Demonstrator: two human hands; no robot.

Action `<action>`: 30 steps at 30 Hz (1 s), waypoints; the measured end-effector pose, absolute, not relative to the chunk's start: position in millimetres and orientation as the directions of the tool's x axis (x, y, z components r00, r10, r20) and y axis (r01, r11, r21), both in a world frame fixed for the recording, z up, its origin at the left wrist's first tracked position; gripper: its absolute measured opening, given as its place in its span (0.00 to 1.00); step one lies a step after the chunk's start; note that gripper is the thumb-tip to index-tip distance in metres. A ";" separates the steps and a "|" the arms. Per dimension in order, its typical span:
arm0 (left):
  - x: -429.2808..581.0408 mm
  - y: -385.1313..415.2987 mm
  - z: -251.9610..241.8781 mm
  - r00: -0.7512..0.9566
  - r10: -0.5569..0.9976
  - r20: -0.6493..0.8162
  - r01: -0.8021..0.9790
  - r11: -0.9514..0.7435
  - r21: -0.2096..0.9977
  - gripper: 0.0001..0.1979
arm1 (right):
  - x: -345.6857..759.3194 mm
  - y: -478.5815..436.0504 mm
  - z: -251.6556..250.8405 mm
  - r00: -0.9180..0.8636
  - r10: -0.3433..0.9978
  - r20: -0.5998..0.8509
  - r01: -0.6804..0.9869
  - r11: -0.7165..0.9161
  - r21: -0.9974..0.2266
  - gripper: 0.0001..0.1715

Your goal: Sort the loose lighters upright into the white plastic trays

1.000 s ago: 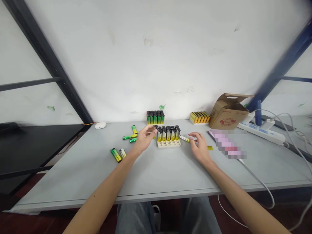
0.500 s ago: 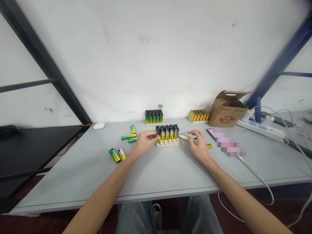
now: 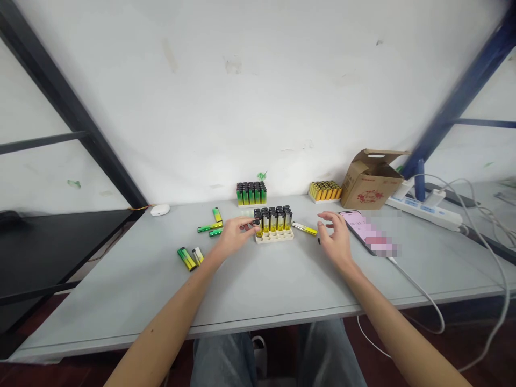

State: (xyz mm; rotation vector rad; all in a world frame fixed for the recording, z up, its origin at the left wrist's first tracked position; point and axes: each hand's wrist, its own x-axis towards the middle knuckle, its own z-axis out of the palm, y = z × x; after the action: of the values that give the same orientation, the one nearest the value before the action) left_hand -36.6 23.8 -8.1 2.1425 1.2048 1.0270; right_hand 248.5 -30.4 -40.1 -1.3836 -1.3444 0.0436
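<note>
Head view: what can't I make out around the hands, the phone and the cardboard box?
All in the head view:
Left hand: fingers cover its contact with the front lighter; grip or mere touch is unclear.
Dark tip: the right hand hides the rest.
Phone: pixel blocks blur part of its screen.
Cardboard box: its front wall hides the floor inside.

Left hand: a second ago I had my left hand (image 3: 234, 235) just beside the white rack (image 3: 278, 237); now its fingertips have the gripped lighter (image 3: 256, 222) at the rack's near left.
Right hand: I see my right hand (image 3: 336, 239) shifted towards the phone (image 3: 366, 231).
White-and-yellow lighter: this lighter (image 3: 304, 228), partly covered before, now shows whole.
Second loose lighter: its yellow end is now hidden behind my right hand.
</note>
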 end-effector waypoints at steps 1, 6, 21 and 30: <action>-37.6 23.9 -8.3 0.331 0.862 0.384 0.523 -0.506 0.686 0.13 | 253.2 -35.0 -39.2 0.350 0.680 0.644 0.656 0.314 -0.687 0.14; -39.5 24.3 -11.3 0.365 0.842 0.396 0.617 -0.538 0.575 0.14 | 306.3 -77.1 -36.7 0.269 0.694 0.668 0.787 0.243 -0.568 0.16; -32.1 15.9 -16.7 0.314 0.866 0.390 0.819 -0.455 0.350 0.17 | 419.5 -112.8 -44.5 0.327 0.945 0.008 0.937 -0.323 -0.135 0.26; -33.9 12.6 -9.3 0.259 0.863 0.434 0.822 -0.433 0.370 0.21 | 410.6 -107.3 -50.3 0.315 0.948 -0.038 0.944 -0.309 0.118 0.23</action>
State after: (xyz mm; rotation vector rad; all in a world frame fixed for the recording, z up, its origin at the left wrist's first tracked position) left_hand -33.9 12.6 -9.3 2.4370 1.6336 0.9123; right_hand 410.6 -107.3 -50.3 -2.6412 -1.9094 -0.0632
